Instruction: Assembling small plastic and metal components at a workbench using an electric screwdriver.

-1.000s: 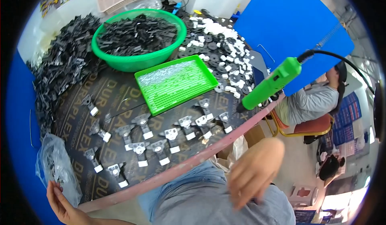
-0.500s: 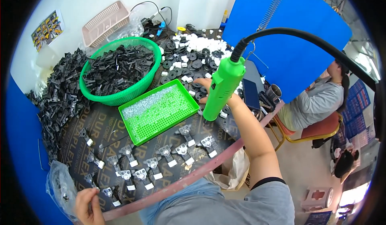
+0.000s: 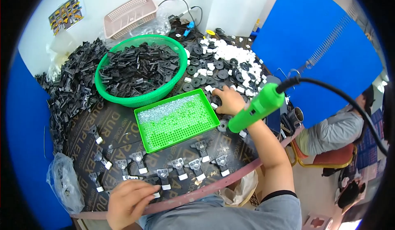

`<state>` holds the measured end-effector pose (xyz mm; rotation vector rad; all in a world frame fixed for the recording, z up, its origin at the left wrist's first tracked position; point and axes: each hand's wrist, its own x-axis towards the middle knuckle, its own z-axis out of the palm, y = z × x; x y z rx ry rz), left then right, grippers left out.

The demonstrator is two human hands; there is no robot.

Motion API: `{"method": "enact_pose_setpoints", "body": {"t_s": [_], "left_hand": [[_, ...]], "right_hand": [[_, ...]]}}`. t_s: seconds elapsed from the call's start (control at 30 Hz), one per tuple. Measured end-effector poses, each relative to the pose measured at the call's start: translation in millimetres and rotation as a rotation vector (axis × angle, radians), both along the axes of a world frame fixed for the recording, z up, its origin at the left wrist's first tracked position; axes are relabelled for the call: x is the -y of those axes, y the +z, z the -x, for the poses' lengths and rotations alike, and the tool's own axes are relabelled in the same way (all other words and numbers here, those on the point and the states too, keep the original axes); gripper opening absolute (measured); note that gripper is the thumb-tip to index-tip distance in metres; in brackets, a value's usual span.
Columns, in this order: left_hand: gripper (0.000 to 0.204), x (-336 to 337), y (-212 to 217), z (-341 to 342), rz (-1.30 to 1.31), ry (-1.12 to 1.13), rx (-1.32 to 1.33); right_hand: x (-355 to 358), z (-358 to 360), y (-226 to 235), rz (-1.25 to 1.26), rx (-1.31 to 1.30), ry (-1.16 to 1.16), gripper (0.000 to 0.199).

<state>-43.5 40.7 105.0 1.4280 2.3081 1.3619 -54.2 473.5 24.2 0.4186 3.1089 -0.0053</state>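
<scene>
Tray (image 3: 181, 133) lies between basin (image 3: 140, 101) and assemblies (image 3: 179, 166), apparently with screws (image 3: 164, 110) inside

This is a small assembly workshop, by the look of it. Near the worker's right hand (image 3: 228, 101) hangs a green corded tool (image 3: 259, 108), a coil spring (image 3: 329, 40) above it. Black discs (image 3: 222, 74) and white pieces (image 3: 236, 53) lie heaped beyond that hand; to its left sits a green basin (image 3: 142, 101) of black parts (image 3: 135, 71). Matching assemblies (image 3: 163, 178) are spread by the left hand (image 3: 131, 203), and past the right forearm (image 3: 265, 143) a co-worker (image 3: 337, 129) sits beside a blue partition (image 3: 304, 24).
</scene>
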Motion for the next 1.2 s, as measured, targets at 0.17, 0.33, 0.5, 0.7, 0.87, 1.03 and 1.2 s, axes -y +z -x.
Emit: {"method": "enact_pose_setpoints", "body": {"t_s": [0.17, 0.33, 0.5, 0.7, 0.87, 1.03, 1.2], "left_hand": [[0.022, -45.9, -7.5, -1.8, -0.035, -0.213, 0.150], [0.025, -88.0, -29.6, -14.1, -0.179, -0.295, 0.939], [0.047, -132.6, -46.7, -5.7, -0.488, -0.118, 1.704], [0.054, -174.8, -50.6, 4.6, -0.797, -0.217, 2.145], [0.034, -160.0, -70.8, 13.9, -0.872, 0.097, 2.275], [0.038, -164.9, -55.5, 5.5, -0.777, 0.026, 2.317], [0.042, -156.3, -61.5, 6.3, -0.729, 0.085, 2.300]], "right_hand": [[-10.9, -0.3, -27.1, -0.149, -0.166, 0.008, 0.030], [-27.6, -10.9, -20.5, 0.048, -0.341, -0.002, 0.015], [3.1, -29.9, 60.1, 0.924, -0.214, -0.078, 0.014], [75.3, -42.3, 108.3, 1.134, 0.161, 0.482, 0.032], [11.4, 12.6, 91.0, 0.998, -0.051, 0.076, 0.043], [-143.9, 54.7, 8.7, 0.105, -0.427, -0.304, 0.059], [-125.6, 76.8, -6.7, 0.014, -0.208, -0.307, 0.048]]}}
